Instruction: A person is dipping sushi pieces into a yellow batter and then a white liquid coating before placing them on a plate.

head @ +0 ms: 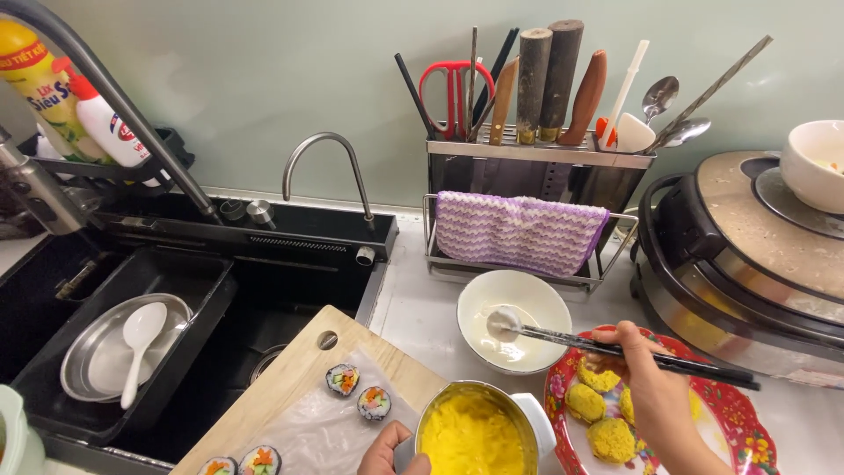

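Observation:
My right hand [649, 380] grips black chopsticks [633, 350] that pinch a white-coated roll piece [504, 321] over a white bowl [536, 290] of pale batter. My left hand [387, 450] rests at the bottom edge, touching a steel bowl [431, 413] of yellow crumbs and the plastic sheet on a wooden cutting board [290, 374]. Several sliced rice rolls [343, 379] lie on that board. A red flowered plate [730, 413] under my right hand holds several yellow-coated pieces [611, 438].
A black sink [264, 308] at left holds a steel tray with a white spoon [138, 339]. Behind the bowl stands a utensil rack [536, 154] with a purple cloth [514, 230]. A large cooker [747, 264] sits at right, a white bowl on top.

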